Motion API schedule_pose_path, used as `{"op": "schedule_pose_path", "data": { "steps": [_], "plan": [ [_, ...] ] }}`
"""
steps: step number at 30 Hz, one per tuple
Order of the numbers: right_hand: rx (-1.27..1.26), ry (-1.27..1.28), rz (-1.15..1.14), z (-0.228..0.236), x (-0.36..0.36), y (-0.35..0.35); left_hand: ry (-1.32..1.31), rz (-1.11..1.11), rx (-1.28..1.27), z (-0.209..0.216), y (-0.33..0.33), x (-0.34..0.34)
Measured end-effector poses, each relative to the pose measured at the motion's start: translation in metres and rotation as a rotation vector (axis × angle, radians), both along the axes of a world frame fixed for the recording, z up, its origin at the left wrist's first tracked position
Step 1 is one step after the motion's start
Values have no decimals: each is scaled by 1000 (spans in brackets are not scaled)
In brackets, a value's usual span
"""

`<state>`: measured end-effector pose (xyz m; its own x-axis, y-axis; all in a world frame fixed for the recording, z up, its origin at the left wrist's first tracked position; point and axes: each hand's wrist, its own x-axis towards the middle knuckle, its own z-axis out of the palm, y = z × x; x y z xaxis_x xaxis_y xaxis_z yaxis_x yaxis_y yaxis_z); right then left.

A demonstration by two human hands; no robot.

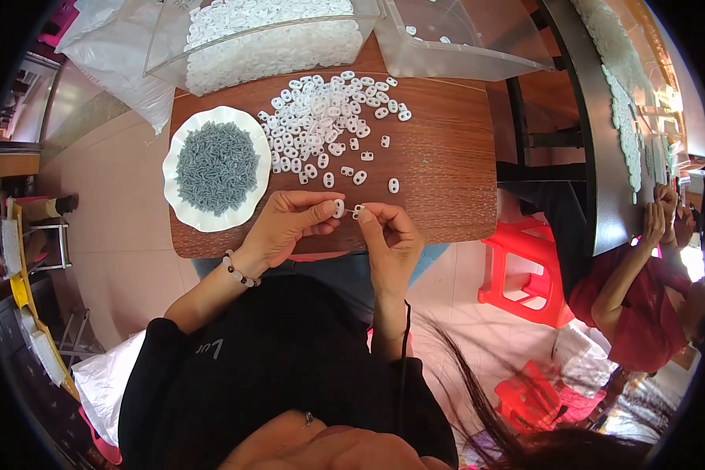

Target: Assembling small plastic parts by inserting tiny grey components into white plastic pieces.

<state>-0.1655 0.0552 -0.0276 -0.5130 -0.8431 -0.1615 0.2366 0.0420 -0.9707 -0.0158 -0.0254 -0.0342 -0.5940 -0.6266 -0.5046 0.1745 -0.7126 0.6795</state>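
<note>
My left hand [290, 227] pinches a white oval two-hole plastic piece, like a cord-lock part [338, 208], between thumb and forefinger. Close beside it, my right hand [389, 239] grips a smaller white two-hole part [358, 211] by its edge. Something thin spans the narrow gap between them, too small to make out. Beyond my fingers, a loose pile of similar white two-hole pieces [313, 125] spreads over the brown wooden table [446, 157]. To the left stands a white scalloped plate [174, 196] heaped with tiny grey, spring-like cylinders [218, 168].
A clear bin [262, 39] full of white pieces stands at the back, with another clear bin [462, 59] right of it holding a few. A white sack [121, 63] leans at the far left. A red stool [525, 274] and a co-worker [642, 313] at a dark table [607, 180] are on the right.
</note>
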Motion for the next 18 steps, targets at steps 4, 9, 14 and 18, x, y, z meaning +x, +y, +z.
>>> {"op": "schedule_pose_path", "data": {
  "steps": [4,9,14,18],
  "plan": [
    [3,22,-4,0,-1,-1,14,8,0,-1,-2,0],
    [22,32,1,-2,1,-1,13,6,-18,-3,-1,0],
    [38,65,5,-5,3,-1,3,10,-66,-2,0,-1],
    [35,184,-3,-10,2,1,-23,18,-107,2,0,-2]
  ]
}}
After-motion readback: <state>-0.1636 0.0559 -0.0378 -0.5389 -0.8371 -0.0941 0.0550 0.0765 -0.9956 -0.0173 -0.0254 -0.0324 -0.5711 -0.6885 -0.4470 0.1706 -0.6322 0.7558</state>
